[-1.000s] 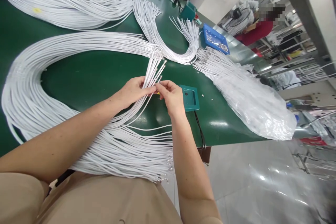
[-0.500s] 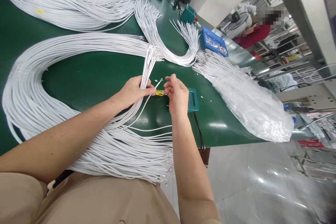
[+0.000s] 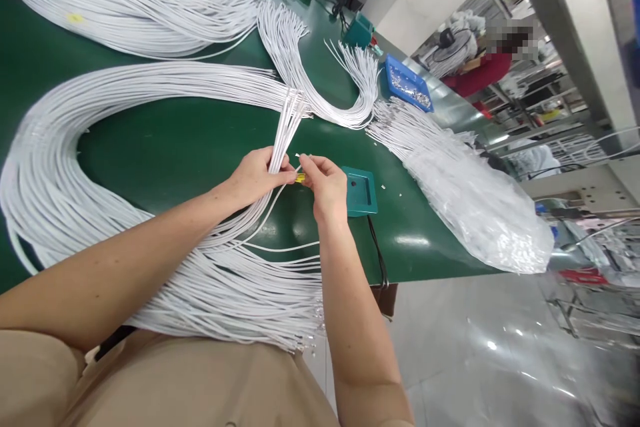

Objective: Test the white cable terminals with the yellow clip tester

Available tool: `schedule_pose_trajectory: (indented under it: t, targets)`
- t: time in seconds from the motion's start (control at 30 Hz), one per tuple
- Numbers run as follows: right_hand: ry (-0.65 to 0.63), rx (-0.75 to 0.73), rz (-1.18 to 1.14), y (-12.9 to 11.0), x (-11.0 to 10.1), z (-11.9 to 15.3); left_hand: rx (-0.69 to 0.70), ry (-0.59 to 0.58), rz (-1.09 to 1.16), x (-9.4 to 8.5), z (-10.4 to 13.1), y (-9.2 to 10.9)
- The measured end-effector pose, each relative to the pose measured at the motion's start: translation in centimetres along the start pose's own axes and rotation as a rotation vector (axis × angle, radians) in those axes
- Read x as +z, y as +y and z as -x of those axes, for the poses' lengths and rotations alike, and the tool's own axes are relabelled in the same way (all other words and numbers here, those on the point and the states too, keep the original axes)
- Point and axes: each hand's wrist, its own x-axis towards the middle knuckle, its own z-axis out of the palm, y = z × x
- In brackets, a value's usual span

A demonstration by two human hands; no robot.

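Observation:
My left hand [image 3: 260, 177] is closed around a thin bundle of white cables [image 3: 286, 127], whose ends stick up above the fingers. A small yellow piece [image 3: 301, 178] shows at my left thumb tip, between the two hands. My right hand [image 3: 326, 187] is pinched at the end of a single white cable [image 3: 274, 203] that curves up from below. Its fingertips cover that cable's tip. Behind and below my hands, a large loop of white cables [image 3: 45, 127] lies on the green table [image 3: 165, 140].
A teal box [image 3: 361, 191] sits right of my right hand. Farther back are a blue tray [image 3: 407, 83] of small parts, cables in a clear plastic bag [image 3: 480, 207], and more cable bundles [image 3: 150, 7]. Two people are in the background, one in a red sleeve [image 3: 477, 73].
My right hand has moved left and slightly down to the single cable's end, and its fingers have closed there. More of the teal box shows. My left hand has kept its hold.

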Motion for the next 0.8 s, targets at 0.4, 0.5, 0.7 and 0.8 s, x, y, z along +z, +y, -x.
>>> schedule_pose_trajectory:
  t: [0.4, 0.5, 0.7, 0.8]
  targets:
    - [-0.233, 0.209, -0.327, 0.6, -0.6, -0.4, -0.003, -0.043, 0.225, 0.5, -0.1, -0.5]
    - [-0.209, 0.194, -0.303, 0.0, -0.7, -0.7, -0.006, -0.073, 0.246, 0.5, 0.0, -0.4]
    - [-0.291, 0.181, -0.244, -0.6, -0.8, -1.5, -0.008, -0.135, 0.218, 0.5, 0.1, -0.2]
    - [-0.304, 0.254, -0.299, -0.3, -1.0, -1.4, -0.006, -0.122, 0.258, 0.5, 0.0, -0.3]
